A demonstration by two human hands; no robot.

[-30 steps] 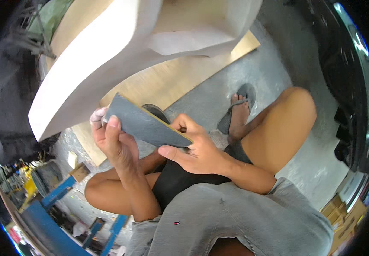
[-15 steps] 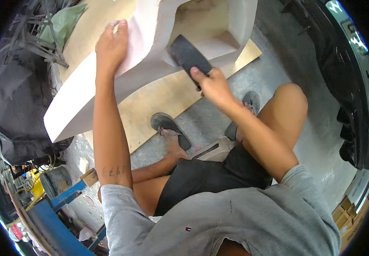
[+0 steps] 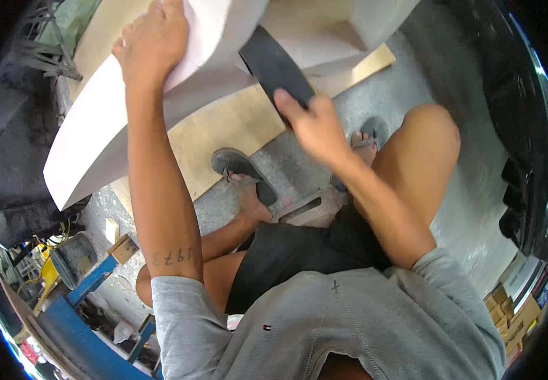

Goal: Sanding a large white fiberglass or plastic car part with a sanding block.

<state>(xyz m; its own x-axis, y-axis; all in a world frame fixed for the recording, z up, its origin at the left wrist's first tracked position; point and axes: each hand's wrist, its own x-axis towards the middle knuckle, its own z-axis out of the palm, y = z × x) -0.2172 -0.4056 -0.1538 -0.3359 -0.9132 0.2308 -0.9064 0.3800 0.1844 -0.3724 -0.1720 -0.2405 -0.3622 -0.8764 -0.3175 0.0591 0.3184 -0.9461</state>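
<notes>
My right hand, slightly blurred, is closed around the near end of a long, dark, flat sanding block. The block's far end lies against the side of a large white moulded panel, near the curved lip of its recess. My left hand is higher up on the panel, its fingers bent over the upper edge and the fingertips hidden. The panel sweeps from a pointed end at the left to a hollow, beige-stained recess at the top.
A plywood sheet lies under the panel on the grey concrete floor. My sandalled feet are close to its edge. A blue metal frame stands at lower left, black covering at left, a dark vehicle part at right, and cardboard boxes at lower right.
My view has shifted, so the panel sits higher and further left. My left hand has turned more back-up over the panel's edge. My right hand still grips the sanding block against the panel.
</notes>
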